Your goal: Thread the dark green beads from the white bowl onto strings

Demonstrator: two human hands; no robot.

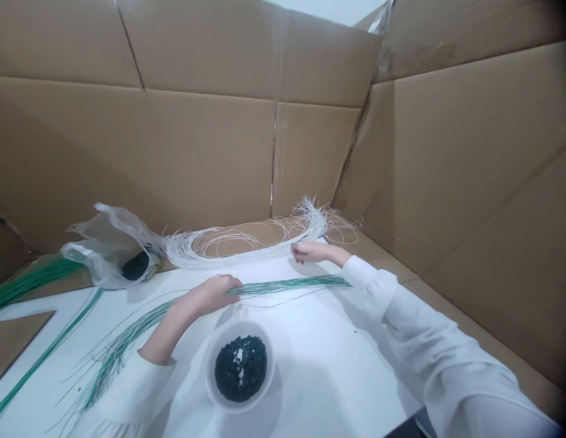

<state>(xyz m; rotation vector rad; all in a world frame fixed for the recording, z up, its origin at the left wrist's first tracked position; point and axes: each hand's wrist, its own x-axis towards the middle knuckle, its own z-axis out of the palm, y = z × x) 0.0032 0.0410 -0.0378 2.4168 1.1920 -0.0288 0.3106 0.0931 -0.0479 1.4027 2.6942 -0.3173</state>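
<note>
My left hand (213, 293) is closed over a bundle of thin green strands (292, 285), its fingertips pressed round them. The strands run right across the white board and also curve down to the lower left, passing behind my forearm. My right hand (305, 252) is raised a little above the board, beside a curved bundle of long white strands (228, 260). Its fingers are curled together; whatever is in them, if anything, is too small to see. Below my left hand stands a white bowl (210, 378) holding small dark green, shiny bead-like pieces (250, 371).
A crumpled clear plastic bag (112, 267) with dark pieces inside lies at the back left. More green strands (41, 280) lie beside it. Cardboard walls (196, 146) close in the white board (328, 377) at the back and right. A dark object (410, 426) shows at the bottom right.
</note>
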